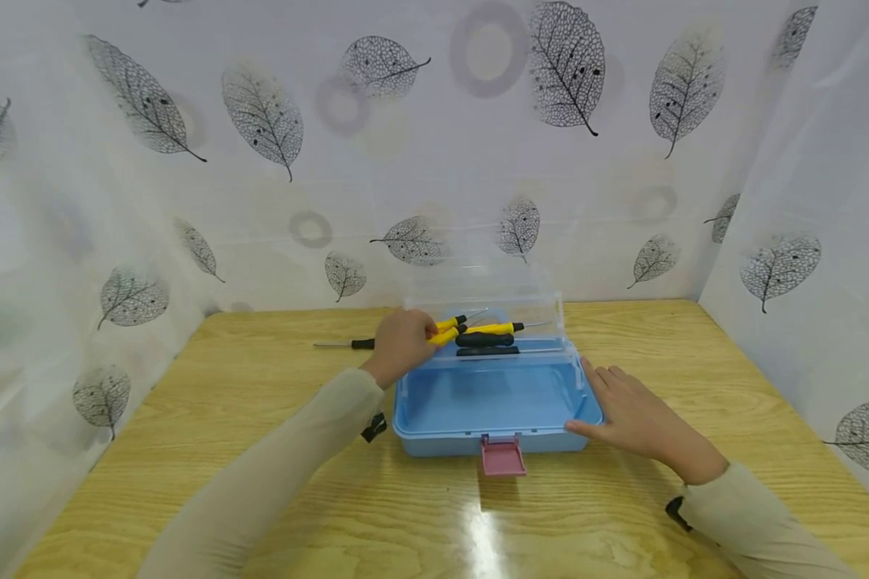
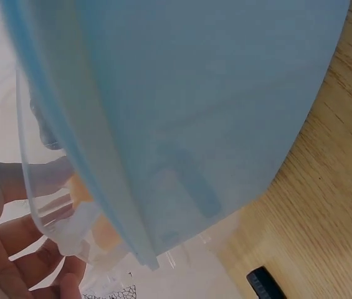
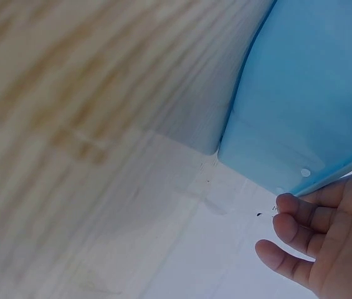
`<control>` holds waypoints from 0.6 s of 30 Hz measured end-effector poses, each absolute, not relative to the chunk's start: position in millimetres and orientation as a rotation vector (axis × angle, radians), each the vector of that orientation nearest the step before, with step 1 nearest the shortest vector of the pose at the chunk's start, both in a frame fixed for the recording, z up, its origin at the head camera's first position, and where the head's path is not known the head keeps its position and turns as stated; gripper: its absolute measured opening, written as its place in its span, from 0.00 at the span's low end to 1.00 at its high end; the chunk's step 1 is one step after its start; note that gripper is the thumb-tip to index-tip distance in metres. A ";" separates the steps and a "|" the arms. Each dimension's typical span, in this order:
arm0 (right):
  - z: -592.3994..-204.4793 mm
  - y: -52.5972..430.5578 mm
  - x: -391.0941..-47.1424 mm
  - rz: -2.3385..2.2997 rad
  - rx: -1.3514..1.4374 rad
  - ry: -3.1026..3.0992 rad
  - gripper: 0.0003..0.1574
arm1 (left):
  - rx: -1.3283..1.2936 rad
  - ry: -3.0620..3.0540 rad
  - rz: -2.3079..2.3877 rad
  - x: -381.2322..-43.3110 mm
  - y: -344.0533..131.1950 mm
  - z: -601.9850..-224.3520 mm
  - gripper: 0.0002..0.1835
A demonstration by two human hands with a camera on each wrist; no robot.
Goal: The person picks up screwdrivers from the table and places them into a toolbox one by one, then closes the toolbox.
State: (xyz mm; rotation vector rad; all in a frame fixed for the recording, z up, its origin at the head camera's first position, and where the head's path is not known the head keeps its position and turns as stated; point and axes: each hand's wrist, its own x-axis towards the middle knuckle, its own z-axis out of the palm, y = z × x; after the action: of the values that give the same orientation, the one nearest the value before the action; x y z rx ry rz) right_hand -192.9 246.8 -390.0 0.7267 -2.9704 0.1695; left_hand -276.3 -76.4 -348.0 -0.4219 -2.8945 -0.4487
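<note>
A light-blue toolbox [image 1: 496, 444] with a raised clear tray and a pink latch [image 1: 503, 458] sits on the table. My left hand [image 1: 403, 342] is at the tray's left end and pinches a yellow-handled screwdriver [image 1: 446, 334]. Another yellow-handled screwdriver [image 1: 450, 323] lies close beside it. Farther right in the tray are a third yellow screwdriver [image 1: 496, 328] and black-handled screwdrivers [image 1: 487, 351]. In the left wrist view, the toolbox wall [image 2: 213, 112] hides part of the grip. My right hand [image 1: 626, 414] rests against the toolbox's right side, thumb on the front rim, fingers reaching back.
A black-handled screwdriver [image 1: 362, 344] lies on the wooden table [image 1: 275, 378] behind my left wrist, its shaft pointing left. The clear lid [image 1: 481, 281] stands open at the back. A leaf-patterned white curtain [image 1: 434, 161] encloses the table's back and sides.
</note>
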 end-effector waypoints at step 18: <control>-389.0 245.5 -192.9 0.166 0.735 -2.945 0.62 | -0.407 -2.890 -0.629 -273.4 -85.6 -347.2 0.12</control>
State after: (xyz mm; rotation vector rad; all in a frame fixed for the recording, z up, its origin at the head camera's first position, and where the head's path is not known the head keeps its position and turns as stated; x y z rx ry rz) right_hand -192.9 245.5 -389.0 0.7352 -2.9449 0.1664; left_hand -273.4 -85.6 -347.2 -0.4072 -2.8902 -0.6287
